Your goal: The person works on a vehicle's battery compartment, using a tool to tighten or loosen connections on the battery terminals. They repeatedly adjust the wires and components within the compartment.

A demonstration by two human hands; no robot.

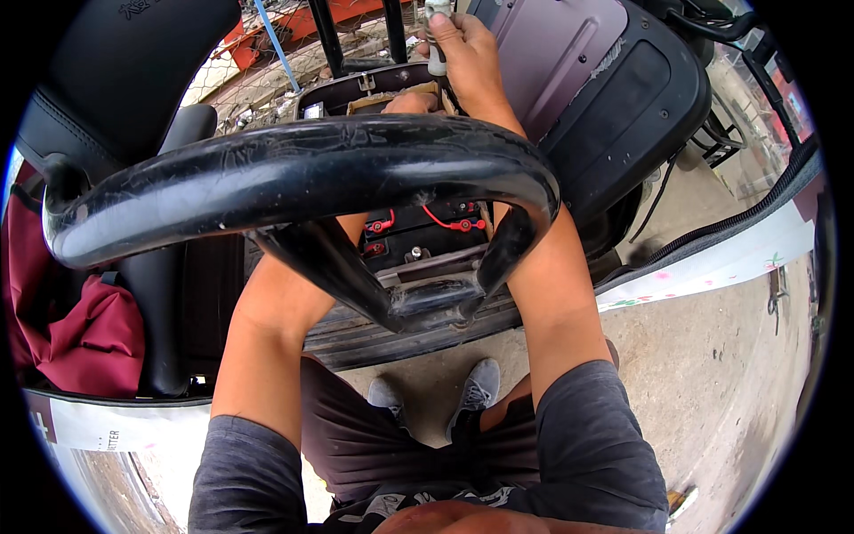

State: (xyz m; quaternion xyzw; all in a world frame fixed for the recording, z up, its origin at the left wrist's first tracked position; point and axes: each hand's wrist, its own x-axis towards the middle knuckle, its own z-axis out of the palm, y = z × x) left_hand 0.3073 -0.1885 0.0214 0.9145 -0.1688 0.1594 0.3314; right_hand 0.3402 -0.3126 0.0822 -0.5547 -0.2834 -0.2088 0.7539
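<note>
My right hand (471,67) is closed around a pale grey, bar-shaped tool (437,59), held upright above the far end of an open compartment (436,270). The tool's exact kind is not clear. My left hand (411,102) reaches into the compartment's far part. A thick black tubular bar (311,169) crosses in front and hides most of that hand and its fingertips. Below the bar, black batteries (418,242) sit in the compartment. Red wires (445,218) with red-covered terminals run across their tops.
A dark panel (614,116) stands tilted at the right of the compartment. Black padded seat parts (116,80) and maroon cloth (93,334) lie left. A white flowered cover (712,271) edges the right. Wire mesh (294,44) is behind; my shoes (480,383) stand on concrete.
</note>
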